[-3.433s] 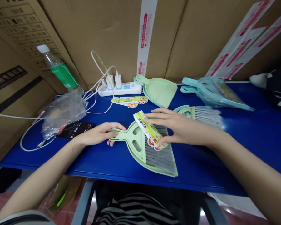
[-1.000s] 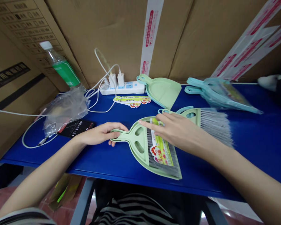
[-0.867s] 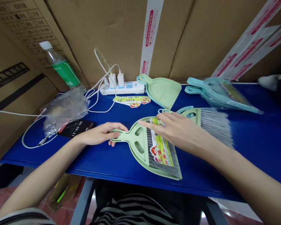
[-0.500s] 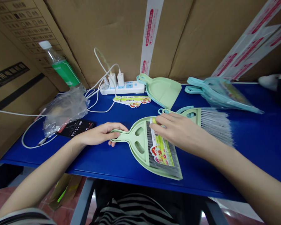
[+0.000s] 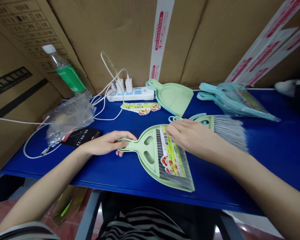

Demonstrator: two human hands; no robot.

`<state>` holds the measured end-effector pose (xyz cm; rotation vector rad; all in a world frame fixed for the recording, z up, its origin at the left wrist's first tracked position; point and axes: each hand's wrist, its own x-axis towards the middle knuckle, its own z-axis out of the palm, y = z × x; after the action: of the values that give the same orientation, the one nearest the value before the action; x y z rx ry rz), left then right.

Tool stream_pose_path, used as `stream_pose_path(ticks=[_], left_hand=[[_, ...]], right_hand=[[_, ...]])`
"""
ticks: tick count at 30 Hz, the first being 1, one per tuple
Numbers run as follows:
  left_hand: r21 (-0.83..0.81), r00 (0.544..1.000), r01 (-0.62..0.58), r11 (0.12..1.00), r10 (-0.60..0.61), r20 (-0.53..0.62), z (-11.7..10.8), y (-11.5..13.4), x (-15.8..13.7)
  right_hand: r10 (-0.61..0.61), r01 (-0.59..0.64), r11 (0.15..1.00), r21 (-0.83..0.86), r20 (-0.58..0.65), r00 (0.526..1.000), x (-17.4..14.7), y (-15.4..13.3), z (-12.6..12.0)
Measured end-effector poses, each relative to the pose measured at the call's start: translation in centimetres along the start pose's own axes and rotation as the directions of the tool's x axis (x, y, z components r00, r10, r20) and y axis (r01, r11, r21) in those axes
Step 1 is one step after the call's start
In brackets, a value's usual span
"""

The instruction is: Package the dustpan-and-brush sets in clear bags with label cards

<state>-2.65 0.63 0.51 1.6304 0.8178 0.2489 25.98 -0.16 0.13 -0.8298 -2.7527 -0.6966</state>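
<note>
Pinching dustpan [image 5: 175, 186] and brush [image 5: 153, 150] by their ends, our left hand [image 5: 112, 143] likely steadies the nested pair | our right hand [image 5: 187, 136] curls at the dustpan's far edge, can't tell if gripping | card [image 5: 173, 158] lies on the brush, inside the dustpan

The front dustpan [image 5: 162, 180] is coloured pale green, as is the brush [image 5: 153, 146] in it, with bristles [image 5: 175, 180] tinted grey. On the dustpan, the card [image 5: 173, 160] is printed yellow-green, white and red. Under the dustpan, the table [image 5: 110, 175] is coloured deep blue; on its near side, clothing [image 5: 146, 225] is striped black and white.
</note>
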Motion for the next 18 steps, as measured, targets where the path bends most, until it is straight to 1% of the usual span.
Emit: stream_pose_path(ticks=[5,10,18], left_hand=[[0.021,1.0,-0.004,1.0,0.004,-0.002,0.01,0.1,-0.04],[0.022,1.0,0.004,1.0,-0.004,0.002,-0.04,0.13,-0.15],[0.037,1.0,-0.002,0.999,0.002,0.009,-0.2,0.08,-0.36]], right_hand=[[0.034,-0.034,0.999,0.003,-0.011,0.999,-0.01,0.26,0.16],[0.071,-0.073,0.997,0.029,0.055,0.996,-0.01,0.42,0.15],[0.086,-0.092,0.995,0.042,0.125,0.988,-0.09,0.51,-0.09]])
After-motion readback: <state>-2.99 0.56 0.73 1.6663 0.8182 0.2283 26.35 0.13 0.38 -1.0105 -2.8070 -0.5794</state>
